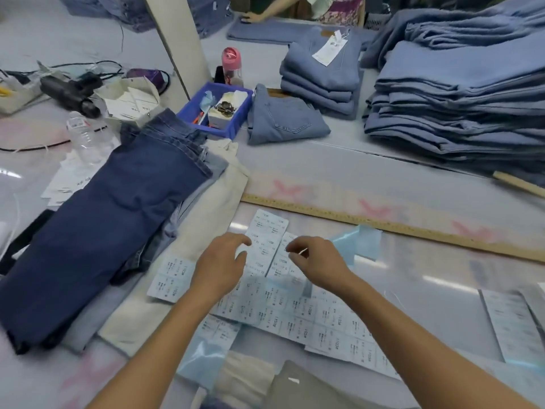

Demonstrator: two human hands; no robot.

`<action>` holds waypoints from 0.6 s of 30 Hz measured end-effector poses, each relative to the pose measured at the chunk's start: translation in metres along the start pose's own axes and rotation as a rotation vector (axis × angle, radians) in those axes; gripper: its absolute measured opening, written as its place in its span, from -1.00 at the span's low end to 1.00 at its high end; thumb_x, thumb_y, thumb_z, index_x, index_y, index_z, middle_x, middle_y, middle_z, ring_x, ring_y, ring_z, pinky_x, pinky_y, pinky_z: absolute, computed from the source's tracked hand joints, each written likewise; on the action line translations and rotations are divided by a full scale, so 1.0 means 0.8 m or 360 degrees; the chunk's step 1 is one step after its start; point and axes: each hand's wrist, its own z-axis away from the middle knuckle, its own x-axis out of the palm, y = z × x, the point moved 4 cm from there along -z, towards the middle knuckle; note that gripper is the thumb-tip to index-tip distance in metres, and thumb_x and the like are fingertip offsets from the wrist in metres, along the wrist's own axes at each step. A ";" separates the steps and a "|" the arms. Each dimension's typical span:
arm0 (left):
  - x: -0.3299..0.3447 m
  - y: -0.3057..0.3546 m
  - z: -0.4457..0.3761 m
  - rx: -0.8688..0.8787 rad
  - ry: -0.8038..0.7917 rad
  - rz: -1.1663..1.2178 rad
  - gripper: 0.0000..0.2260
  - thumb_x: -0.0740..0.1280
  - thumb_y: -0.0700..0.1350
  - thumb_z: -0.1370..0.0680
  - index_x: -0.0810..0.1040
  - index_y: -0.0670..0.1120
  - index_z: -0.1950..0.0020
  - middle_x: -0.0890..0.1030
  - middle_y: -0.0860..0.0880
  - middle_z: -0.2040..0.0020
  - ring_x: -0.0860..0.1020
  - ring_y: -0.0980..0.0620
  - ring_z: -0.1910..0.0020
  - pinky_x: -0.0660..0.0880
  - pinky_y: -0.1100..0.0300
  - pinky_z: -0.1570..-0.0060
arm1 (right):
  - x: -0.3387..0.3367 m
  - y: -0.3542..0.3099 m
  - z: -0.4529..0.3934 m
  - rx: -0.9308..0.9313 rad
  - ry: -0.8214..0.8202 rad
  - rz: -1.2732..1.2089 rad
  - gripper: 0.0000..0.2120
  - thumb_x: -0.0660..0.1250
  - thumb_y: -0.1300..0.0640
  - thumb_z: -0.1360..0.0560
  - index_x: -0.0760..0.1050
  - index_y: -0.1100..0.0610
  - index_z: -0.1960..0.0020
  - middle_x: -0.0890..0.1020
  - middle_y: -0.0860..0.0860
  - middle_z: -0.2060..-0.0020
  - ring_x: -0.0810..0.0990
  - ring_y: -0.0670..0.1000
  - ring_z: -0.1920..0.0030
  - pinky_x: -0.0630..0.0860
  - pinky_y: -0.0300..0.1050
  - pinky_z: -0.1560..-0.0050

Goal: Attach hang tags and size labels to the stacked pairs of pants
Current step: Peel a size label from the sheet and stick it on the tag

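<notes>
**Peeling a size label off the sheets**

Pale blue-white paper sheets of printed size labels [267, 246], lying flat on the table with the long axis of the upper strips running away from the body and leaning slightly right. More such sheets fanned out nearer the body, overlapping. Landmark for everything else: these sheets.

Directly above the upper strips, both hands. Left hand [219, 268] over the left edge of the strips, fingers loosely curled, thumb apart from forefinger, holding nothing visible. Right hand [317, 261] over the right edge, forefinger and thumb pinched together on something small and white at the tips, probably a single peeled label, though blurred. Both hands about equally near; the right seemingly the picking one, the left placed to steady the sheet.

Just left of the sheets, a folded stack of pants: dark blue denim jeans [103, 225] on top, cream-coloured pants [212, 199] beneath and touching the sheets' left edge. Likely next need: carrying the label leftward across to that stack.

Beyond the sheets, a long wooden ruler [383, 224] lying crosswise. Further beyond, a blue plastic bin [236, 119] of small supplies and a tall pile of light blue folded pants [460, 107], one smaller pile already bearing a white hang tag [330, 50].
</notes>
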 end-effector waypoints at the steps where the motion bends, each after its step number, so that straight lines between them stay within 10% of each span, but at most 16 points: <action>1: 0.008 -0.003 -0.013 0.0023 -0.0032 -0.0047 -0.76 0.29 -0.15 -0.65 0.56 0.06 -0.29 0.54 0.12 -0.32 0.45 0.08 -0.31 0.42 0.13 -0.29 | 0.009 0.006 -0.021 0.0046 0.0105 -0.0107 -0.82 0.34 0.15 -0.60 0.67 0.07 -0.15 0.71 -0.07 -0.06 0.63 -0.10 -0.01 0.60 -0.08 -0.12; 18: 0.052 -0.018 -0.147 0.0395 -0.0169 -0.0385 -0.41 0.48 0.04 -0.53 0.40 -0.03 -0.52 0.38 0.03 -0.53 0.31 -0.01 -0.51 0.27 0.03 -0.49 | 0.057 0.037 -0.140 -0.0119 0.0602 0.0401 -0.81 0.30 0.10 -0.62 0.61 0.14 -0.15 0.58 0.06 -0.08 0.49 0.13 -0.12 0.44 0.10 -0.14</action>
